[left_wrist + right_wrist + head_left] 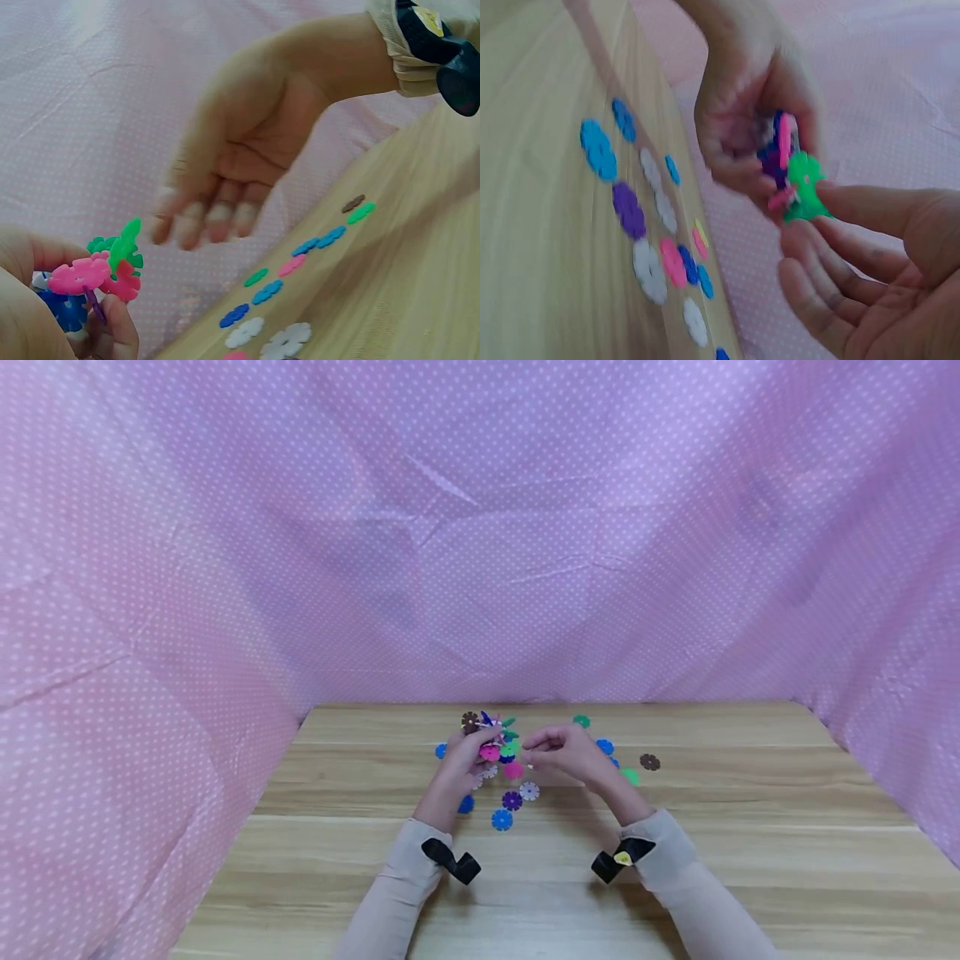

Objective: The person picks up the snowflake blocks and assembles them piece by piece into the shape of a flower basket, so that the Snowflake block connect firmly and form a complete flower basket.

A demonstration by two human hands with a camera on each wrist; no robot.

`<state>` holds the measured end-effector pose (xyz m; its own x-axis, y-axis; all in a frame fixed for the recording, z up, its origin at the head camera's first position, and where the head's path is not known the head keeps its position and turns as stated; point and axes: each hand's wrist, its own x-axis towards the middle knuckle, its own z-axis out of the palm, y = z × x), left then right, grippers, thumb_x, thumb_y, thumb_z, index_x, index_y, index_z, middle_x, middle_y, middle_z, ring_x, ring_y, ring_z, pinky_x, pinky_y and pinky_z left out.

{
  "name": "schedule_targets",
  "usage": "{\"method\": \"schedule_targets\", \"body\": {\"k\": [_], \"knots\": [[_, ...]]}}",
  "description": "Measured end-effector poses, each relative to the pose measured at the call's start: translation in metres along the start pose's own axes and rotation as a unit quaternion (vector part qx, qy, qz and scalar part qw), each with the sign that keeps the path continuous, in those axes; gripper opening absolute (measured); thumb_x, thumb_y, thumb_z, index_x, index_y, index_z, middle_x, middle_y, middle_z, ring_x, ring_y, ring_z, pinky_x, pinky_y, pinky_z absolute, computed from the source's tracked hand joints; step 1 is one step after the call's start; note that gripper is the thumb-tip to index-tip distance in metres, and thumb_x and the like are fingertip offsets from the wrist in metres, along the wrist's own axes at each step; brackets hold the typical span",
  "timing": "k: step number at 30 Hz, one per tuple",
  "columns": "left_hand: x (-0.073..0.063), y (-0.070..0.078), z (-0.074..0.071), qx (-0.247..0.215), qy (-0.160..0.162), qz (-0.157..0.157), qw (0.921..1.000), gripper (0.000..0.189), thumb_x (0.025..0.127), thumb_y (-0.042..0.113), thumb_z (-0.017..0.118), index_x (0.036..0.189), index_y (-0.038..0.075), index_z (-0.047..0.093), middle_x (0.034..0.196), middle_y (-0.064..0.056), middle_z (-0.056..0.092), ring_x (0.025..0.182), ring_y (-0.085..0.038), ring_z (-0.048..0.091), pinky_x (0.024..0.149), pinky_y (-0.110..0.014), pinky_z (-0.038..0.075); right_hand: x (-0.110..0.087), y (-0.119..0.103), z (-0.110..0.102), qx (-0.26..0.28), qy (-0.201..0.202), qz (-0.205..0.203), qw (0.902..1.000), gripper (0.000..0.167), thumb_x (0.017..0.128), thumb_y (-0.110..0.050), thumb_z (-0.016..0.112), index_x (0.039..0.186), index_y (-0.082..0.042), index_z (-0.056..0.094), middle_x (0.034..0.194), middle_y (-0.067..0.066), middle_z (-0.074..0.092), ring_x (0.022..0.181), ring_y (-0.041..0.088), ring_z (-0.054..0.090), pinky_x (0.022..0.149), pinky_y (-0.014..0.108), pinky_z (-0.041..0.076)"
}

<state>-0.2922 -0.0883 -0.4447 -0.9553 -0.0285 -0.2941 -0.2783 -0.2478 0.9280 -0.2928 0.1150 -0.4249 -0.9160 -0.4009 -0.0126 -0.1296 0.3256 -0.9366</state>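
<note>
My left hand (pixel 459 766) grips a cluster of interlocking plastic snowflake discs (pixel 81 277), joined at various angles in pink, green, blue, purple and white. Part of the cluster is hidden behind the fingers. To its right hovers my right hand (pixel 573 753), its fingers loosely bent and nothing visible between them. In the right wrist view, the thumb and fingertips appear close beside a green disc (pixel 805 176) of the cluster; whether they touch it is hard to tell. The left wrist view shows the right hand's fingers apart from the cluster.
Loose discs lie flat on the wooden table (pixel 540 902) below and around the hands, among them a light blue disc (pixel 502 820), a purple disc (pixel 512 800) and a white disc (pixel 529 791). A brown disc (pixel 649 762) lies at the right. Pink dotted cloth (pixel 480 568) surrounds the table.
</note>
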Motion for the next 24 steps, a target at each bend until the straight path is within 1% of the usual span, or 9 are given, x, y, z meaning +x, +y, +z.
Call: {"method": "schedule_targets", "body": {"k": [3,6,9,11,13,15,18,21,24], "knots": [[0.0,0.003,-0.004,0.001,0.012,0.001,0.9999,0.042,0.092,0.023,0.075,0.125,0.003,0.058,0.099,-0.001,0.07,0.086,-0.011,0.066,0.082,-0.028,0.056,0.002,0.005,-0.006,-0.071,-0.028,-0.012,0.997,0.022,0.089,-0.006,0.075,0.108,0.005,0.074,0.096,0.017,0.075,0.079,0.014,0.066,0.073,0.029,0.057],[-0.002,0.006,-0.006,0.001,0.014,-0.001,0.9999,0.04,0.092,0.024,0.076,0.123,0.004,0.06,0.099,-0.002,0.069,0.084,-0.011,0.065,0.079,-0.026,0.055,0.006,0.013,-0.01,-0.143,-0.066,-0.03,0.9871,0.017,0.087,-0.006,0.077,0.102,0.002,0.076,0.088,0.009,0.074,0.077,0.012,0.063,0.07,0.027,0.055],[-0.003,0.008,-0.007,0.007,0.011,-0.004,0.9999,0.04,0.092,0.024,0.076,0.122,0.003,0.06,0.099,-0.003,0.067,0.083,-0.012,0.063,0.074,-0.023,0.054,0.009,0.02,-0.01,-0.177,-0.111,-0.043,0.977,0.016,0.086,-0.004,0.077,0.101,0.001,0.075,0.086,0.007,0.074,0.075,0.011,0.064,0.069,0.025,0.056],[-0.004,0.009,-0.006,0.011,0.011,-0.008,0.9998,0.043,0.091,0.024,0.077,0.124,0.003,0.059,0.101,-0.003,0.067,0.086,-0.012,0.063,0.074,-0.023,0.055,0.01,0.024,-0.009,-0.19,-0.137,-0.048,0.9711,0.019,0.085,-0.004,0.078,0.103,0.001,0.074,0.087,0.007,0.073,0.075,0.01,0.064,0.068,0.023,0.056],[-0.003,0.009,-0.006,0.018,0.01,-0.011,0.9997,0.046,0.091,0.024,0.077,0.127,0.002,0.058,0.104,-0.005,0.068,0.089,-0.013,0.065,0.077,-0.024,0.056,0.01,0.026,-0.007,-0.199,-0.15,-0.048,0.9671,0.02,0.085,-0.005,0.079,0.104,0.001,0.074,0.086,0.006,0.071,0.075,0.01,0.061,0.066,0.022,0.053],[-0.002,0.009,-0.005,0.022,0.009,-0.015,0.9996,0.048,0.09,0.023,0.078,0.128,0.002,0.058,0.107,-0.006,0.07,0.093,-0.015,0.066,0.08,-0.027,0.058,0.011,0.026,-0.004,-0.212,-0.152,-0.045,0.9642,0.022,0.084,-0.008,0.081,0.104,-0.001,0.074,0.083,0.004,0.069,0.073,0.01,0.058,0.065,0.022,0.05],[-0.001,0.007,-0.005,0.028,0.006,-0.017,0.9994,0.049,0.09,0.025,0.078,0.129,0.003,0.059,0.11,-0.008,0.071,0.095,-0.016,0.068,0.083,-0.029,0.059,0.011,0.026,0.002,-0.232,-0.14,-0.033,0.9619,0.023,0.084,-0.012,0.083,0.105,-0.005,0.075,0.08,0.0,0.065,0.073,0.012,0.055,0.064,0.023,0.047],[-0.002,0.006,-0.005,0.035,0.0,-0.016,0.9993,0.046,0.091,0.026,0.078,0.126,0.004,0.059,0.108,-0.007,0.07,0.093,-0.015,0.067,0.082,-0.028,0.057,0.01,0.027,0.007,-0.249,-0.13,-0.029,0.9593,0.024,0.084,-0.013,0.084,0.106,-0.008,0.075,0.082,0.0,0.064,0.074,0.013,0.055,0.065,0.025,0.048],[-0.004,0.004,-0.006,0.046,-0.007,-0.016,0.9988,0.04,0.092,0.028,0.077,0.121,0.005,0.061,0.103,-0.004,0.069,0.088,-0.012,0.065,0.082,-0.028,0.055,0.009,0.027,0.01,-0.25,-0.129,-0.029,0.9592,0.022,0.083,-0.01,0.084,0.102,-0.008,0.075,0.085,0.002,0.066,0.077,0.014,0.057,0.069,0.028,0.05]]}}
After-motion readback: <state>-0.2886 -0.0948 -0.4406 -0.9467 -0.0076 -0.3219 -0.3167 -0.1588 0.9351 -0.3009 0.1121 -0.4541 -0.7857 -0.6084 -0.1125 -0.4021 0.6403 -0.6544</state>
